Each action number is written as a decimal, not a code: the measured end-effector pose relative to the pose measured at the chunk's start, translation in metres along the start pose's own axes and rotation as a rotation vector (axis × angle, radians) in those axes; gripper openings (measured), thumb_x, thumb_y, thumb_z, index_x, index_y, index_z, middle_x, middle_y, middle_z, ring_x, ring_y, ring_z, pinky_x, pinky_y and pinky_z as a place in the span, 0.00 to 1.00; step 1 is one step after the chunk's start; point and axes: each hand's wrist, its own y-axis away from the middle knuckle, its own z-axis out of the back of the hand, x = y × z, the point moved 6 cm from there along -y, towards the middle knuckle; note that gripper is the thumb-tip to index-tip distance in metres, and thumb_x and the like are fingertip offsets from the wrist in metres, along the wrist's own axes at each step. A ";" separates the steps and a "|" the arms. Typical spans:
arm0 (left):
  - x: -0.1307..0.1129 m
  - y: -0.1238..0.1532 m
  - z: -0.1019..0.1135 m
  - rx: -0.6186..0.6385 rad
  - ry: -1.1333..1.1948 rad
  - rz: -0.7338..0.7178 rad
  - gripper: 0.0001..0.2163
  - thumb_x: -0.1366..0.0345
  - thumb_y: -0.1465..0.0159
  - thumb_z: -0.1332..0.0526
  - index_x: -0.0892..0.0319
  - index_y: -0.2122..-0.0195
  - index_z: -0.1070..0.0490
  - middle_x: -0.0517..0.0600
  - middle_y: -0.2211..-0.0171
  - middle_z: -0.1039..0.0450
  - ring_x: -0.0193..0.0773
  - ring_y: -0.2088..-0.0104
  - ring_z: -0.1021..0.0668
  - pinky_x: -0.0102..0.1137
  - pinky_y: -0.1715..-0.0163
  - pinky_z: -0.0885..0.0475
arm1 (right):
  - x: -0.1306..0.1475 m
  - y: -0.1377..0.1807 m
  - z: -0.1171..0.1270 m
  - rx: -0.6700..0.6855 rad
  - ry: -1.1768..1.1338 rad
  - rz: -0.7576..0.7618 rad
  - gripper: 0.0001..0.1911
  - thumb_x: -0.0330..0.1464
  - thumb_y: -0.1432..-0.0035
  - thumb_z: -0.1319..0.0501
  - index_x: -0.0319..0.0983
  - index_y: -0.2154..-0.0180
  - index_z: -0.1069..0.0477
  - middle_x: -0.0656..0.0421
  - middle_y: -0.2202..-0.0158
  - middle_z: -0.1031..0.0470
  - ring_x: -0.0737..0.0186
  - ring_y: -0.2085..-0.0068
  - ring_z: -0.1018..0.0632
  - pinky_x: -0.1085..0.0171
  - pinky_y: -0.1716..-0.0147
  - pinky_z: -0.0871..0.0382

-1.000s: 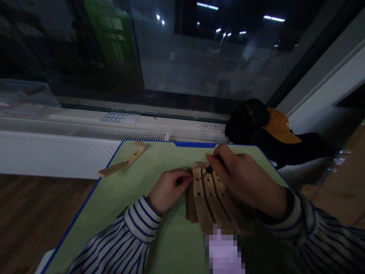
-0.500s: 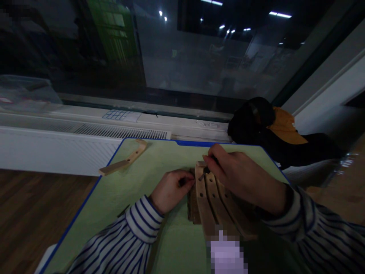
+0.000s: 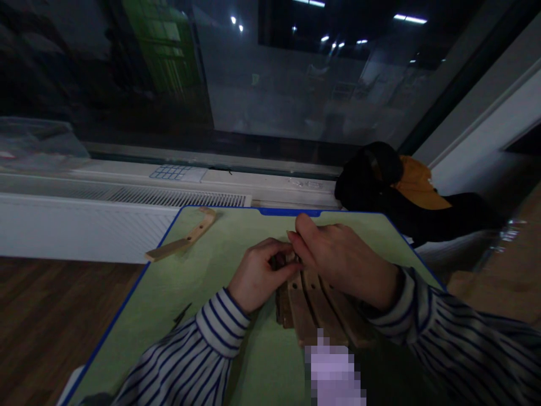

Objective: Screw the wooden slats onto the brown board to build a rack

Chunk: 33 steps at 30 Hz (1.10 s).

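Over the wooden strips (image 3: 310, 313), had left hand (image 3: 256, 276) and right hand (image 3: 346, 262) close together, couldn't tell grip; probably needed steady bracing and straight alignment.

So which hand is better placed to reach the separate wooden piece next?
Probably the left hand: it's nearer the separate wooden piece, with the right hand farther across, over the holed slats.

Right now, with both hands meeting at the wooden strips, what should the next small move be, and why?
Perhaps ease the left hand slightly aside: it and the right hand crowd the far end of the wooden strips, hiding the work there, while nearer holes show.
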 end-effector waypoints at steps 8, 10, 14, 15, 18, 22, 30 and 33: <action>-0.003 -0.008 -0.004 0.008 0.004 -0.134 0.08 0.69 0.39 0.41 0.62 0.75 0.28 0.48 0.75 0.31 0.34 0.73 0.28 0.28 0.71 0.34 | 0.002 0.000 0.015 0.034 -0.025 0.059 0.15 0.40 0.35 0.55 0.36 0.59 0.38 0.57 0.75 0.25 0.59 0.74 0.25 0.62 0.79 0.52; -0.003 -0.009 -0.004 0.036 0.007 -0.161 0.08 0.68 0.39 0.42 0.62 0.75 0.28 0.48 0.75 0.31 0.34 0.73 0.28 0.27 0.71 0.34 | 0.001 0.000 0.019 0.052 -0.062 0.130 0.14 0.40 0.35 0.53 0.37 0.59 0.38 0.58 0.71 0.25 0.61 0.70 0.25 0.63 0.77 0.49; -0.002 -0.007 -0.006 0.060 0.009 -0.188 0.08 0.68 0.38 0.43 0.62 0.71 0.26 0.50 0.71 0.28 0.36 0.68 0.26 0.28 0.66 0.32 | -0.002 0.000 0.016 0.077 -0.091 0.160 0.12 0.37 0.34 0.55 0.37 0.60 0.38 0.59 0.72 0.25 0.63 0.72 0.25 0.63 0.77 0.48; -0.001 -0.006 -0.007 0.053 0.002 -0.187 0.08 0.68 0.37 0.43 0.62 0.70 0.25 0.51 0.70 0.27 0.36 0.67 0.25 0.29 0.65 0.31 | -0.002 0.000 0.013 0.073 -0.089 0.135 0.13 0.38 0.34 0.56 0.37 0.60 0.39 0.59 0.74 0.25 0.63 0.74 0.25 0.63 0.78 0.49; 0.002 -0.002 -0.009 0.022 -0.036 -0.175 0.06 0.68 0.39 0.41 0.62 0.69 0.24 0.52 0.70 0.27 0.38 0.67 0.26 0.31 0.64 0.31 | 0.001 0.001 0.004 0.059 -0.072 0.054 0.15 0.38 0.34 0.57 0.35 0.59 0.40 0.57 0.77 0.26 0.60 0.76 0.25 0.62 0.80 0.51; 0.002 -0.001 -0.011 0.037 -0.083 -0.169 0.07 0.68 0.38 0.41 0.61 0.69 0.24 0.52 0.71 0.27 0.39 0.67 0.26 0.33 0.64 0.31 | -0.001 0.001 0.001 0.036 -0.045 -0.026 0.16 0.38 0.34 0.60 0.35 0.58 0.40 0.56 0.78 0.25 0.58 0.77 0.25 0.62 0.80 0.51; 0.000 -0.001 -0.016 0.121 -0.088 -0.263 0.10 0.68 0.36 0.46 0.60 0.66 0.24 0.52 0.67 0.27 0.38 0.63 0.25 0.31 0.61 0.30 | -0.004 -0.001 0.008 0.042 -0.051 0.076 0.12 0.37 0.35 0.54 0.39 0.60 0.37 0.59 0.71 0.23 0.60 0.71 0.23 0.63 0.77 0.48; 0.003 0.001 -0.016 0.081 -0.112 -0.243 0.09 0.66 0.36 0.44 0.60 0.65 0.24 0.53 0.67 0.27 0.40 0.63 0.25 0.34 0.60 0.30 | -0.004 -0.001 0.002 0.036 -0.008 -0.022 0.12 0.33 0.35 0.56 0.36 0.62 0.37 0.56 0.77 0.25 0.59 0.76 0.25 0.62 0.80 0.53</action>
